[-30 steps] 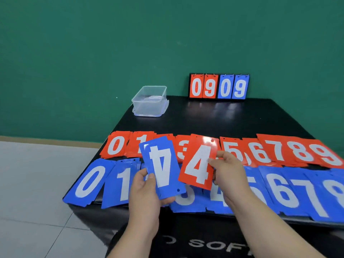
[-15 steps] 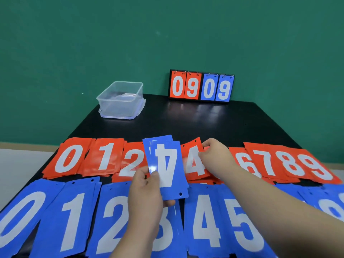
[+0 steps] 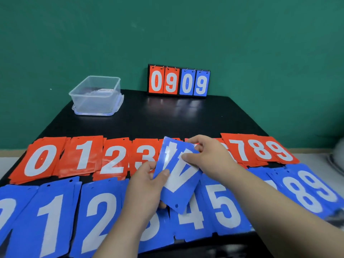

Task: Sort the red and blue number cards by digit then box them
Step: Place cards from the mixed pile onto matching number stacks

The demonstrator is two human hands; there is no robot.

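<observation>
Black worktop (image 3: 167, 120), green wall (image 3: 167, 34), our left hand (image 3: 147, 187) gripped the blue 4 cards (image 3: 178, 181), our right hand (image 3: 206, 155) pinched their top.

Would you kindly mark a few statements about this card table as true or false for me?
1. The left hand and right hand both hold a blue 4 card. True.
2. The clear box sits at the far right corner of the table. False: it sits at the far left corner.
3. The scoreboard reads 0909. True.
4. The red cards form the row nearer the person. False: the blue cards are nearer, and the red row lies beyond them.
</observation>
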